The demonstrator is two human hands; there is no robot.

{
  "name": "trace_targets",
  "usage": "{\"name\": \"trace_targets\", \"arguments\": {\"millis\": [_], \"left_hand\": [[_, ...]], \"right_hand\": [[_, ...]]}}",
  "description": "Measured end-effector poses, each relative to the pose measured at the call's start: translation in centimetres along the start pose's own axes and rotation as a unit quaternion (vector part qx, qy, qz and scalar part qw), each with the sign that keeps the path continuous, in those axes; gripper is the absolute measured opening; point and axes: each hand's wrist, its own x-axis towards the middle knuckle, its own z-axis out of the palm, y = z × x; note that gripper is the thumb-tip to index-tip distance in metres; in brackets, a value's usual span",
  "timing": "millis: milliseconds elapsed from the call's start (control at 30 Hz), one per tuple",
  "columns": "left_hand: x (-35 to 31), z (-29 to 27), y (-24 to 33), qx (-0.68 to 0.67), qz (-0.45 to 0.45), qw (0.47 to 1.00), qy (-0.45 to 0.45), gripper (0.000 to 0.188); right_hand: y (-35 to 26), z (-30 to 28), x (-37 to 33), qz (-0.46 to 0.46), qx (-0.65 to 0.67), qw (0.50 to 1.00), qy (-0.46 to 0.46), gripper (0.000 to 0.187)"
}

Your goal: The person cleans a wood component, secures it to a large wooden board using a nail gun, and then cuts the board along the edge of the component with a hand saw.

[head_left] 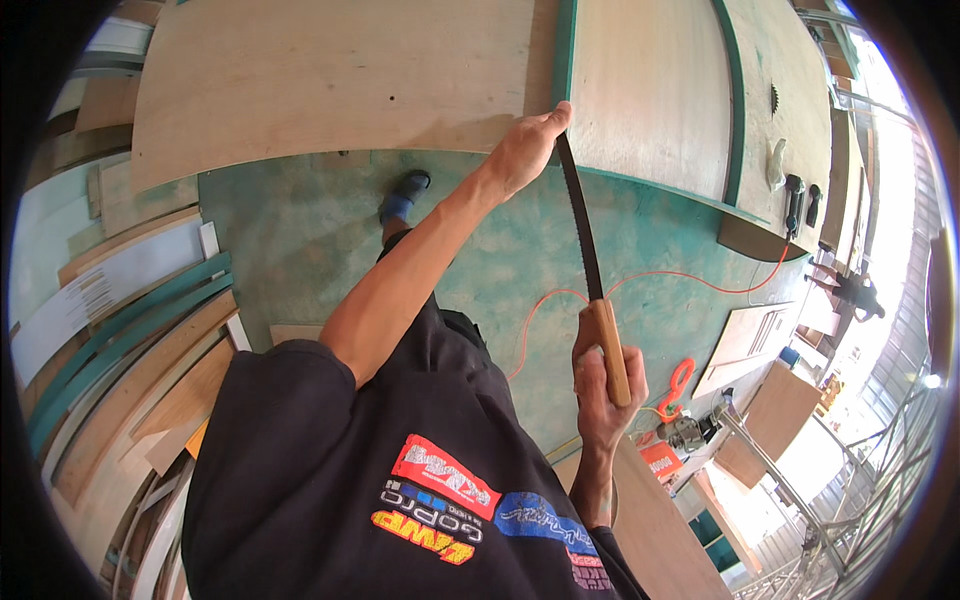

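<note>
My right hand (600, 395) is wrapped round the wooden handle of a handsaw (581, 220). Its dark toothed blade slants up and away, and its tip reaches the near edge of the workpiece. There my left hand (526, 150) grips the end of a green-edged wooden strip (564, 55), thumb on top. The fingers underneath are partly hidden. The blade's tip is close beside the left thumb; whether it touches the wood I cannot tell. A large plywood sheet (330, 85) lies left of the strip, and a pale panel (648, 90) lies to its right.
Stacked boards (130, 370) line the left side. An orange cord (690, 275) crosses the green floor (480, 240) to a black power tool (794, 205) on the bench at right. A circular saw blade (774, 98) pokes up there. Another person (855, 290) is far right.
</note>
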Motion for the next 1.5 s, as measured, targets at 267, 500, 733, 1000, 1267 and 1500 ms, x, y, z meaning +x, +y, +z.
{"name": "trace_targets", "arguments": {"millis": [267, 500, 733, 1000, 1267, 1500], "left_hand": [[2.6, -0.2, 0.5, 0.184, -0.016, 0.976, 0.114, 0.060], [5.5, 2.6, 2.0, 0.407, -0.080, 0.881, 0.227, 0.040], [6.7, 4.3, 1.2, 0.520, -0.045, 0.818, 0.241, 0.011], [8.7, 3.0, 1.7, 0.562, -0.066, 0.798, 0.208, 0.016], [13.4, -1.2, 4.0, 0.514, -0.131, 0.843, 0.095, 0.068], [13.6, -0.1, 2.2, 0.607, -0.052, 0.775, 0.168, 0.038]], "right_hand": [[3.7, 0.8, 0.8, -0.049, -0.063, 0.997, 0.020, 0.016], [6.6, 1.4, -0.7, -0.050, -0.025, 0.998, 0.037, 0.017], [6.1, 0.6, -1.3, -0.046, 0.013, 0.998, 0.037, 0.017], [5.8, 1.4, -1.0, -0.038, 0.006, 0.998, 0.056, 0.017], [5.1, 1.3, -2.3, -0.031, -0.003, 0.997, 0.070, 0.019], [5.8, 0.7, -3.3, -0.048, -0.020, 0.996, 0.077, 0.016]]}}
